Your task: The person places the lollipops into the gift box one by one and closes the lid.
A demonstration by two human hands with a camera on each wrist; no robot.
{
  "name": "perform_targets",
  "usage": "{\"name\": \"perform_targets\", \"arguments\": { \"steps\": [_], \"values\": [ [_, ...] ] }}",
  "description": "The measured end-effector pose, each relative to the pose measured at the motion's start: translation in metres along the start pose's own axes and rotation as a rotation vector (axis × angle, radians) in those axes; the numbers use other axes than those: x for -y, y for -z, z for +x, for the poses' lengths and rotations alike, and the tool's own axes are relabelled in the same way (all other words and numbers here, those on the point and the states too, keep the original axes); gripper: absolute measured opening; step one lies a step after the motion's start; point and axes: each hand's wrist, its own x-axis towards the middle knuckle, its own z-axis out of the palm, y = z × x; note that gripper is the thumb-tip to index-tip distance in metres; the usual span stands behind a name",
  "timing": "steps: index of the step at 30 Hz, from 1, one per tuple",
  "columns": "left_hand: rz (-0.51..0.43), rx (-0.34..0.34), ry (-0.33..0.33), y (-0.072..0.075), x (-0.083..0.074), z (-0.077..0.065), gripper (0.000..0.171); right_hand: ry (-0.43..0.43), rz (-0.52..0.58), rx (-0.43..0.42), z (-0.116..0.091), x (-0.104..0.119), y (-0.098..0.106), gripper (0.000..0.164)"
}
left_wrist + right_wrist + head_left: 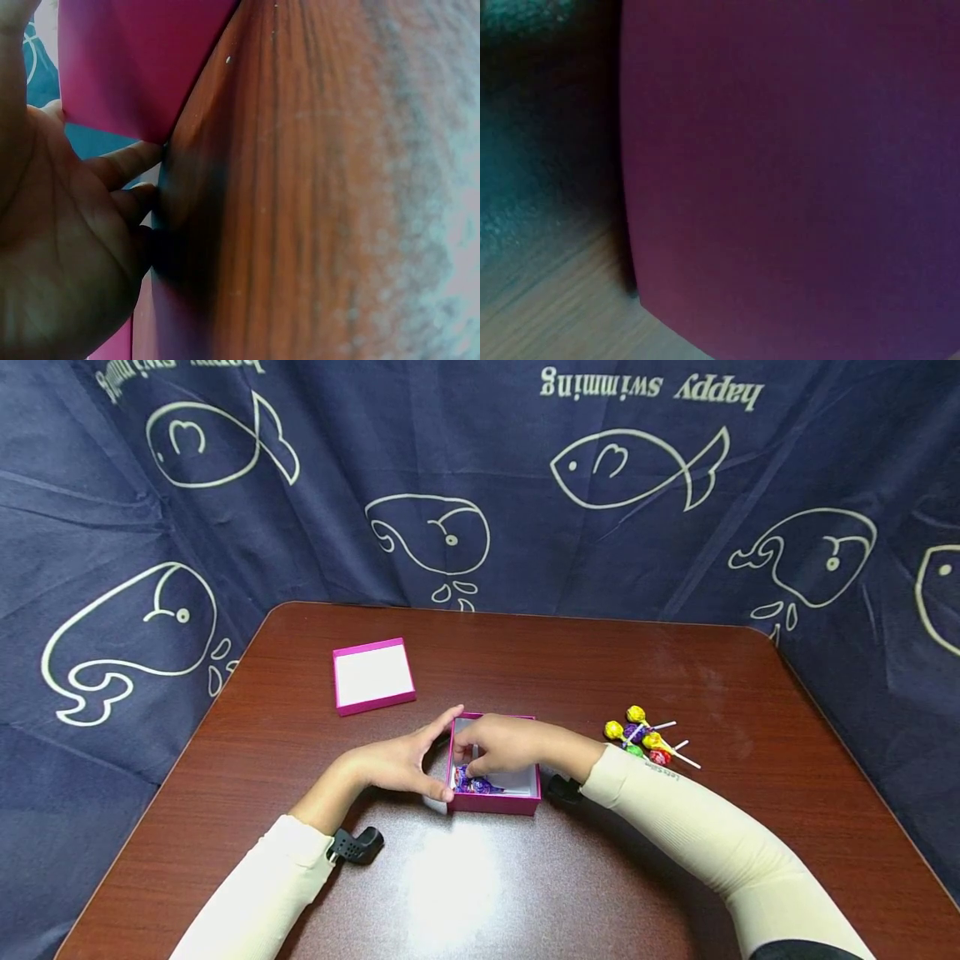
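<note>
While a creased navy cloth (517,568) printed with white fish and whales hangs from nine round to three o'clock, a glossy wood-grained table (570,664) with rounded far corners spreads below, glare pooling at six. Near its middle sits a rectangular pink box (495,804), smooth-walled and pale inside; from it, the shallow, white-lined lid (374,675) lies at ten o'clock, and shiny-wrapped lollipops (654,742) with thin white sticks cluster at three. At the box's nine o'clock side the left hand (401,764) is spread wide, thumb and fingers resting against it. The right hand (508,743) reaches in from three o'clock, fingers bent down beside purple-wrapped candies (467,779) at seven; whether it pinches one cannot be told.
</note>
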Motion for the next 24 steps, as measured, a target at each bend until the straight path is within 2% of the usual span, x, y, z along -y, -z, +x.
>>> {"name": "perform_targets", "arguments": {
  "steps": [6, 24],
  "values": [
    [0.011, -0.009, -0.021, -0.0014, 0.0031, 0.0010, 0.121, 0.006, -0.039, -0.013, -0.0009, -0.0009, 0.0021, 0.009],
    [0.014, -0.014, -0.008, -0.0008, 0.0004, -0.0005, 0.122, -0.015, -0.101, 0.028, 0.0018, -0.0017, -0.0021, 0.011]
  ]
}}
